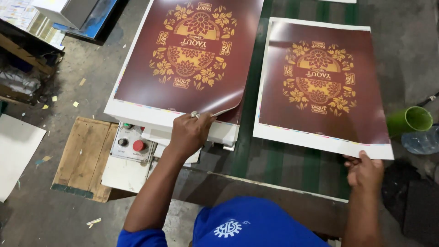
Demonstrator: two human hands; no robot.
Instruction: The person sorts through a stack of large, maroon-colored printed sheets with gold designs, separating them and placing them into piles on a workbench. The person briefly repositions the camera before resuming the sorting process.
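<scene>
Fingers lift stack's top sheet; right hand grips loose sheet.

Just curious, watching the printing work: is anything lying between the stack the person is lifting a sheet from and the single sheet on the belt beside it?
Nothing visible. The left hand lifts a corner off the stack of sheets; the right hand holds the single sheet. Only a bare strip of green belt lies between.

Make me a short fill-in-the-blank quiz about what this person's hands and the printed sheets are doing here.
1. The left hand lifts a corner of the top sheet on the ____.
2. The right hand grips the single sheet at its near ____ corner.
3. The cup at the right is ____.

Missing words: stack; right; green
</scene>
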